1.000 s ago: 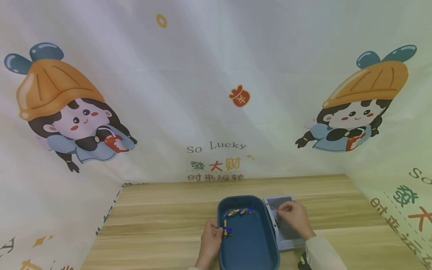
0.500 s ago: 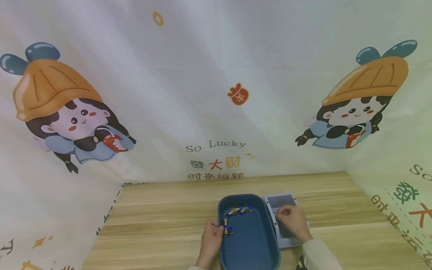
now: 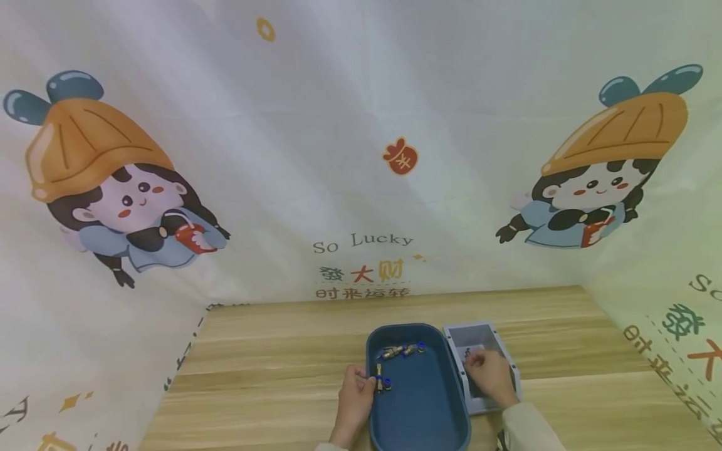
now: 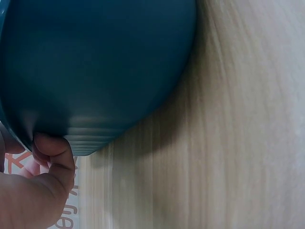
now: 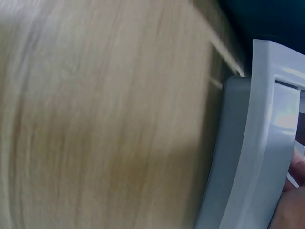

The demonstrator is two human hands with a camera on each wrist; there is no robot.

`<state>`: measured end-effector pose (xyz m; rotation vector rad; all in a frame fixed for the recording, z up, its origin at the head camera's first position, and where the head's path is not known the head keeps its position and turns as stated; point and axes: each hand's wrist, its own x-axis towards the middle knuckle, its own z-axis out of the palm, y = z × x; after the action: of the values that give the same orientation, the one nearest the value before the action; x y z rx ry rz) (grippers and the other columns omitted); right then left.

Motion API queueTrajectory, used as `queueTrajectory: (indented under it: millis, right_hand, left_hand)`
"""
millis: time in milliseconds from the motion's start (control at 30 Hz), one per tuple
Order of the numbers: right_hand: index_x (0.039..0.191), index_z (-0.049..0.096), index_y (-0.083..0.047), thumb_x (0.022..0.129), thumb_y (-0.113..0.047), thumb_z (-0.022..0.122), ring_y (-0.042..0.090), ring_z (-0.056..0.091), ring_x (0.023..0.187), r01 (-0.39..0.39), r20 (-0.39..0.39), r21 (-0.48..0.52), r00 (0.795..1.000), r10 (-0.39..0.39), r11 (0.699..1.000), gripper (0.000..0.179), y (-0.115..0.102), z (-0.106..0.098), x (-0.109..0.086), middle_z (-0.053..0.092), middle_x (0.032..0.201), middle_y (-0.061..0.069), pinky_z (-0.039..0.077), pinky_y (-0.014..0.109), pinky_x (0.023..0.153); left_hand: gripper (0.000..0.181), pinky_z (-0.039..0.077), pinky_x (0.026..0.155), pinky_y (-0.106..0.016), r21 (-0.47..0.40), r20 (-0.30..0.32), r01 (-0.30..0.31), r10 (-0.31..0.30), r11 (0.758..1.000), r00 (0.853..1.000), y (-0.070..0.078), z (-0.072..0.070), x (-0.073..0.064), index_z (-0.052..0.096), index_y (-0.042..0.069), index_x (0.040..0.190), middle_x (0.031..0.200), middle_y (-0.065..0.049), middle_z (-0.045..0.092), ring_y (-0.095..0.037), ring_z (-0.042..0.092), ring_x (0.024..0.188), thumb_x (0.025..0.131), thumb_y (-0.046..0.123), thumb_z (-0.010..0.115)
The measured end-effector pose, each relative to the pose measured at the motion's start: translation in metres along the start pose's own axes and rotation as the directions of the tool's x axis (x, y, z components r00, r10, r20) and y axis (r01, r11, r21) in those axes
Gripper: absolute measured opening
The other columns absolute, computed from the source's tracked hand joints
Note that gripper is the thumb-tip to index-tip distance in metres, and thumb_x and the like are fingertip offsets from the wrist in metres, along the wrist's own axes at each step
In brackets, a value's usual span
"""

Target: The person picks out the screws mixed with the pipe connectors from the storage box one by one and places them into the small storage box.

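My left hand [image 3: 356, 394] grips the left rim of a dark blue tray [image 3: 423, 413], its thumb over the edge; the left wrist view shows the bent thumb [image 4: 55, 145] at the rim. Inside the tray, brass push-in fittings [image 3: 393, 352] with blue collars lie at the far end, and more fittings [image 3: 380, 378] lie by the left thumb. My right hand [image 3: 492, 374] reaches into a grey box [image 3: 512, 366], its fingertips pinching what looks like a small clear bag [image 3: 475, 348] with dark bits. The box wall mostly hides that hand [image 5: 291, 205] in the right wrist view.
Tray and box stand side by side on a wood-grain table [image 3: 271, 369]. Behind and at both sides hangs a printed white cloth [image 3: 316, 156]. A small dark object [image 3: 501, 440] shows beside the right sleeve [image 3: 530, 429].
My right hand has lowered from above the box into it, taking the small bag down with it. The left hand keeps its grip on the tray rim.
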<state>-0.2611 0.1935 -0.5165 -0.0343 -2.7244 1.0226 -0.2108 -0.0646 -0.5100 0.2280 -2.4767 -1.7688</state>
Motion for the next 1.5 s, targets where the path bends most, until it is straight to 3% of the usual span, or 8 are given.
queueTrajectory:
  millis: [333,567,867,1200,1500]
  right_hand:
    - [0.067,0.065,-0.004,0.071,-0.002,0.064,0.016,0.055,0.058,0.024,0.013,-0.04,1.0,-0.024,0.999,0.004,0.002,0.002,-0.003,0.063,0.063,0.006,0.046,0.034,0.056]
    - [0.067,0.067,-0.002,0.072,-0.002,0.062,0.021,0.061,0.063,-0.018,0.067,-0.067,0.998,0.023,0.998,0.007,0.005,0.004,-0.002,0.067,0.068,0.01,0.049,0.038,0.059]
    - [0.067,0.068,-0.002,0.07,-0.002,0.061,0.023,0.062,0.063,-0.02,0.059,-0.051,0.998,0.023,0.998,0.008,0.005,0.003,0.0,0.067,0.067,0.01,0.05,0.039,0.059]
    - [0.069,0.066,-0.002,0.071,-0.004,0.065,0.014,0.053,0.058,-0.005,0.044,0.029,0.999,0.004,1.0,0.003,-0.01,-0.012,0.005,0.064,0.064,0.006,0.044,0.031,0.055]
    - [0.072,0.066,0.001,0.07,-0.002,0.068,0.012,0.052,0.058,0.067,-0.001,0.075,0.998,-0.067,0.995,0.004,-0.032,-0.027,0.02,0.063,0.064,0.006,0.042,0.027,0.054]
  left_hand:
    - [0.013,0.037,0.057,-0.029,-0.007,-0.005,0.013,-0.013,1.0,1.0,-0.003,0.002,-0.002,0.046,0.003,0.098,0.07,-0.003,0.048,-0.016,0.046,0.063,0.09,0.006,0.055]
    - [0.013,0.037,0.057,-0.029,0.0,-0.012,0.01,-0.01,1.0,1.0,-0.003,0.003,-0.001,0.046,0.003,0.098,0.07,-0.003,0.048,-0.016,0.046,0.063,0.09,0.006,0.056]
    - [0.012,0.037,0.056,-0.028,0.002,0.0,0.01,-0.01,1.0,1.0,-0.003,0.003,0.0,0.046,0.002,0.098,0.068,-0.003,0.046,-0.016,0.045,0.061,0.09,0.006,0.055]
    - [0.011,0.038,0.056,-0.029,0.009,-0.004,0.022,-0.022,1.0,1.0,-0.001,0.001,0.002,0.046,0.002,0.098,0.07,-0.004,0.048,-0.016,0.046,0.062,0.091,0.006,0.054]
    - [0.012,0.037,0.056,-0.029,0.006,-0.014,0.003,-0.003,1.0,1.0,-0.001,0.002,0.001,0.046,0.002,0.096,0.069,-0.003,0.048,-0.016,0.045,0.062,0.09,0.006,0.056]
